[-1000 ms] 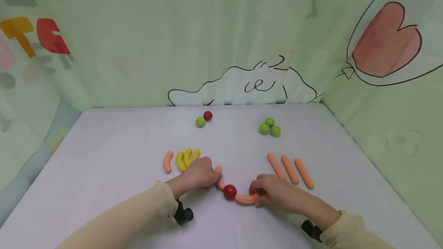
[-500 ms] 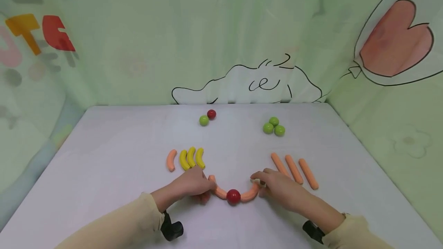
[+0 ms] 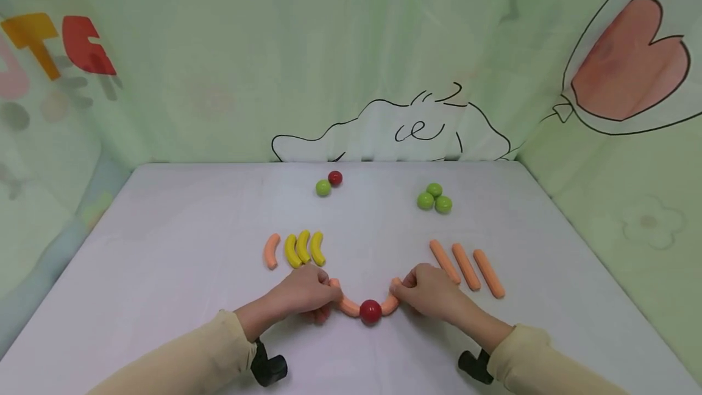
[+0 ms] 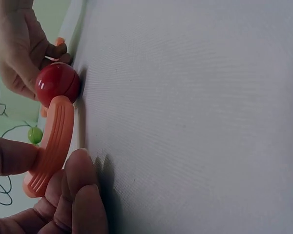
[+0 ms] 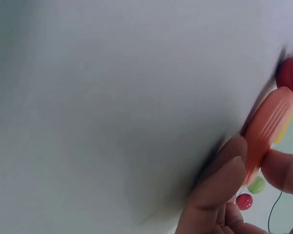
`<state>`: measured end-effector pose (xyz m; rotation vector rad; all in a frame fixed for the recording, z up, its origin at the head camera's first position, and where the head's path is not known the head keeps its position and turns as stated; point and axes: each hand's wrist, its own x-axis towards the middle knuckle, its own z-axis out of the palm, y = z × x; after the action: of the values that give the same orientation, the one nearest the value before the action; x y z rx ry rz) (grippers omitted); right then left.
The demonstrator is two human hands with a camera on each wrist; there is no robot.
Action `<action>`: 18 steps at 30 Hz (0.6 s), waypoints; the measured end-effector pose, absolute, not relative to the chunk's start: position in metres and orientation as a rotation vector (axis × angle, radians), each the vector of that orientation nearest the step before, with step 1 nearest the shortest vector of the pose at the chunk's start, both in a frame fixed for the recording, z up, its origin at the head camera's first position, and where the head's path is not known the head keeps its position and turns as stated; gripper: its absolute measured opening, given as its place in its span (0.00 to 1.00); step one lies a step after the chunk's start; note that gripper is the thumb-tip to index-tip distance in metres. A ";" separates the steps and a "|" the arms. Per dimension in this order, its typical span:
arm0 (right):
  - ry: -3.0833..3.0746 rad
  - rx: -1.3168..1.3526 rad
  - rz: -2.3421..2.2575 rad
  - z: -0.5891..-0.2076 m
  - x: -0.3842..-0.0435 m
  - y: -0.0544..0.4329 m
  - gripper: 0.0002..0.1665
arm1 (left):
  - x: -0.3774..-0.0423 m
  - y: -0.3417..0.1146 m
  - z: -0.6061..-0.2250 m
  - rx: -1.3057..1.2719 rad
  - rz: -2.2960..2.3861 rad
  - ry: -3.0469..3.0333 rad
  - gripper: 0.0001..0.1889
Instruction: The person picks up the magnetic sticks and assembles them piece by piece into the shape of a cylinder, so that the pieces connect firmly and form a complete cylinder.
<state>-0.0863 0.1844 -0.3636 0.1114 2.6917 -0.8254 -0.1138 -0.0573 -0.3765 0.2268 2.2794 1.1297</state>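
Note:
A shiny red ball (image 3: pixel 370 312) sits on the table between two curved orange toy sausages, their inner ends right at its sides, so the three form a U. My left hand (image 3: pixel 307 290) pinches the outer end of the left sausage (image 3: pixel 348 306); in the left wrist view the thumb lies on one side of the ridged sausage (image 4: pixel 56 134) and the fingers on the other. My right hand (image 3: pixel 430 291) pinches the upper end of the right sausage (image 3: pixel 390 304). The right wrist view has that sausage (image 5: pixel 268 124) between thumb and fingers, its far end at the red ball (image 5: pixel 291 80).
Left of centre lie one curved orange sausage (image 3: pixel 271 252) and three small yellow bananas (image 3: pixel 303 247). Three straight orange sausages (image 3: pixel 466 267) lie beyond my right hand. Farther back, a green ball (image 3: pixel 323 188) touches another red ball (image 3: pixel 335 178), and three green balls (image 3: pixel 435 199) are clustered.
The left sausage's outer end has swung out leftward, and the right sausage has tilted up from lying nearly level. The right hand's fingers have closed on its end. The red ball has moved slightly nearer.

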 end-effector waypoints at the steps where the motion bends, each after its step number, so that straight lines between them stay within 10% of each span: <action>1: 2.680 0.133 -0.839 -0.364 -0.087 0.184 0.18 | -0.113 -0.057 -0.376 0.237 1.122 2.290 0.12; 18: 2.372 0.387 -1.379 -0.368 -0.087 0.192 0.13 | -0.112 -0.062 -0.384 0.287 1.277 2.305 0.14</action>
<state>-0.0870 0.1924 -0.3681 0.3867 2.3717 -1.3785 -0.1121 -0.0617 -0.3843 0.2867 2.3053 1.2775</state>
